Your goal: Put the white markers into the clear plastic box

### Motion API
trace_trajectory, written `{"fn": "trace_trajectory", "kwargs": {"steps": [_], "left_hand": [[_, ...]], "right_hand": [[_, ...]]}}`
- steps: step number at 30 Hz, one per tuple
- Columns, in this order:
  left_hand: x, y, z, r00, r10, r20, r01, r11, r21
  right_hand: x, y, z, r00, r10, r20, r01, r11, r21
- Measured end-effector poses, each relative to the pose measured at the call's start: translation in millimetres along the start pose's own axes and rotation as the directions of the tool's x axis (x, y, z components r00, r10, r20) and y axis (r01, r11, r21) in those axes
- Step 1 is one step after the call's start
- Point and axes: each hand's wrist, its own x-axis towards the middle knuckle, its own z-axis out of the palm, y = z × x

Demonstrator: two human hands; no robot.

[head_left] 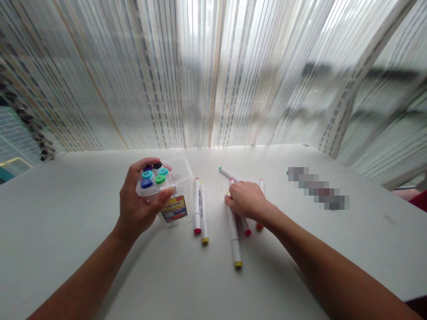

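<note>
My left hand [134,202] is wrapped round a clear plastic marker box [183,180] with a yellow and black label, holding it tilted. Several markers with blue, turquoise, green and dark caps [160,179] stand in its near compartment. Right of the box lie a red-ended marker [197,209] and a yellow-ended marker [204,218], side by side. My right hand [248,198] is closed with its fingertips at the upper end of another yellow-ended white marker [235,235]. Beneath this hand, a pink-red-ended marker [247,229] is partly hidden.
A green-tipped marker [227,173] lies beyond my right hand, and an orange-red-ended marker [262,184] is partly covered by my wrist. A blurred-out long item [316,189] rests at the right on the white table [160,284]. Striped sheer curtains [213,89] hang along the back edge.
</note>
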Motion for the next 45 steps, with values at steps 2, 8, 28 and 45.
{"fn": "trace_trajectory", "kwargs": {"steps": [2, 8, 28, 45], "left_hand": [[0.2, 0.0, 0.1, 1.000, 0.003, -0.002, -0.003, 1.000, 0.004], [0.7, -0.7, 0.4, 0.999, 0.032, -0.001, -0.032, 0.999, 0.001], [0.5, 0.5, -0.2, 1.000, 0.021, 0.004, -0.021, 0.999, 0.030], [-0.6, -0.1, -1.1, 1.000, -0.022, 0.001, 0.022, 0.997, 0.069]], "right_hand": [[5.3, 3.4, 1.9, 0.999, 0.043, -0.024, -0.043, 0.999, -0.008], [11.5, 9.4, 4.6, 0.997, 0.058, -0.051, -0.058, 0.998, 0.000], [0.2, -2.8, 0.4, 0.981, -0.045, -0.187, 0.061, 0.995, 0.078], [-6.8, -17.5, 10.7, 0.828, -0.500, -0.251, 0.550, 0.812, 0.195]]}}
